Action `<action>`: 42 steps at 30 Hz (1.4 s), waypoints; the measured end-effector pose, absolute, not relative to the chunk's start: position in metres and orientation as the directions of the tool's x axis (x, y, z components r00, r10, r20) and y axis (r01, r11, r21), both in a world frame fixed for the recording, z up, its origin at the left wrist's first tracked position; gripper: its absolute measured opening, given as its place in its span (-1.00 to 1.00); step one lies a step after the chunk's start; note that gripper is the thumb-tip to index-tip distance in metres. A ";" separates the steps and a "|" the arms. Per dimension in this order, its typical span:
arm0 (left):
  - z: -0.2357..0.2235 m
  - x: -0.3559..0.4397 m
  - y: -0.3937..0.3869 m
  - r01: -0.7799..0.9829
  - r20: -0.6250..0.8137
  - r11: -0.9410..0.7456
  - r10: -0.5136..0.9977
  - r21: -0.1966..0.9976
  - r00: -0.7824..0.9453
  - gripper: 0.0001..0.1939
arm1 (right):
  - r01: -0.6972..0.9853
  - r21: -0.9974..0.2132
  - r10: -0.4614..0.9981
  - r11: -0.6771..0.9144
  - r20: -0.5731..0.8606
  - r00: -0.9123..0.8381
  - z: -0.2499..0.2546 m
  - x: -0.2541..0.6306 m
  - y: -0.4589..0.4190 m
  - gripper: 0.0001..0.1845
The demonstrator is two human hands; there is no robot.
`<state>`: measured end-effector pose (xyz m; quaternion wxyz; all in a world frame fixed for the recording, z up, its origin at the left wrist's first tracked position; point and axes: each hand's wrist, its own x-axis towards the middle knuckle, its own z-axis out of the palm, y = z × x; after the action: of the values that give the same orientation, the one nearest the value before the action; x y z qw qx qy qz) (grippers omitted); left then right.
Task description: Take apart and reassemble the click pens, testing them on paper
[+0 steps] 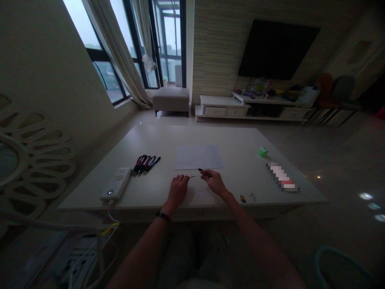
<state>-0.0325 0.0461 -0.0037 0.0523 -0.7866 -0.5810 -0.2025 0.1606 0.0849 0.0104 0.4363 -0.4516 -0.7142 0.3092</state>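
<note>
My left hand (179, 188) is closed at the near middle of the white table (153, 138). From its fingertips a thin dark rod (192, 176), like a pen refill, points toward my other hand. My right hand (215, 181) is pinched just to the right, with a small black piece (200, 169), perhaps part of a pen, sticking out of the fingers. Whether the rod touches the right fingertips I cannot tell. Just beyond both hands lies a white sheet of paper (198, 156). Several pens (146, 164) lie side by side to the left.
A white power strip (117, 184) with a cable lies at the table's left edge. On the right are a small green object (262, 151) and a blurred-out long item (282, 176). Small yellow-black bits (243, 198) lie near the front edge.
</note>
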 end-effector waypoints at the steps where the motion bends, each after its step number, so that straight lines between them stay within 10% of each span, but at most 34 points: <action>1: -0.004 -0.032 0.046 0.936 0.378 -0.321 0.892 0.146 0.247 -0.82 | 0.372 -0.832 0.910 0.412 0.359 -0.207 0.012 0.160 0.083 -0.83; 34: -0.003 -0.033 0.045 0.926 0.350 -0.355 0.890 0.126 0.293 -0.83 | 0.364 -0.802 0.858 0.474 0.327 -0.397 0.016 0.138 0.088 -0.67; 42: -0.003 -0.032 0.045 0.942 0.392 -0.314 0.887 0.120 0.245 -0.83 | 0.735 -0.620 0.927 0.273 0.374 -0.029 -0.019 0.170 0.123 -0.87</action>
<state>-0.0317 0.0452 -0.0035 0.0697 -0.7860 -0.5816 -0.1977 0.1697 0.1227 -0.0186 0.3723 -0.5888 -0.7057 0.1288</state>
